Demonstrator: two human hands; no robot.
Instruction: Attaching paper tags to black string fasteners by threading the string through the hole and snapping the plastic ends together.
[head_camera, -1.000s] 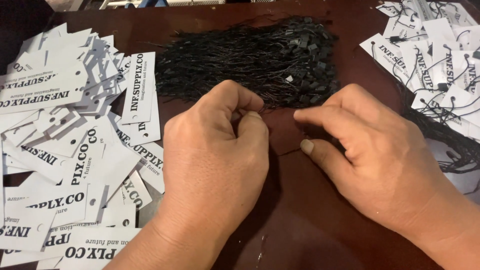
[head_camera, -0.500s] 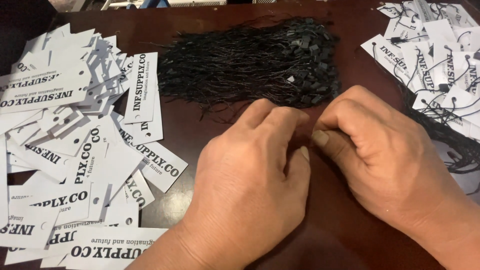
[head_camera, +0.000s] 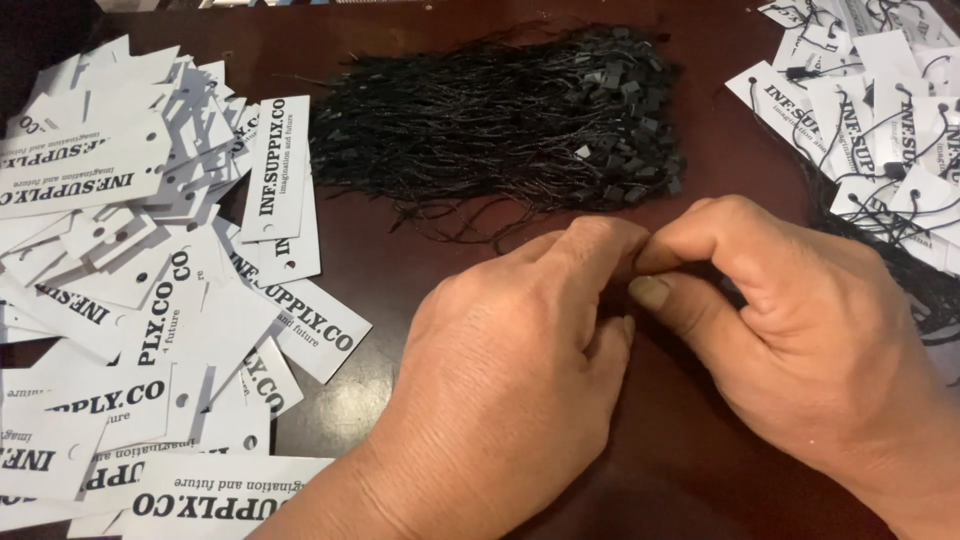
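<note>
Your left hand (head_camera: 510, 370) and right hand (head_camera: 790, 330) met fingertip to fingertip at frame centre, curled and pressed together; what they pinched was hidden. The bundle of black string fasteners (head_camera: 500, 125) lay just above, within reach; white paper tags (head_camera: 150, 300) were heaped at left.

Even, fairly bright indoor light from above. The dark reddish-brown polished wooden table (head_camera: 400, 250) carries soft sheen patches, with a brighter reflection beside the pile of white rectangular paper tags (head_camera: 120, 260). Those tags approach overexposure yet stay legible. The bundle of black strings with small plastic fasteners (head_camera: 500, 125) loses detail in its darkest parts. A soft shadow lies beneath the left hand (head_camera: 500, 400) and right hand (head_camera: 800, 340). Focus is sharp; the top left corner falls dim.
</note>
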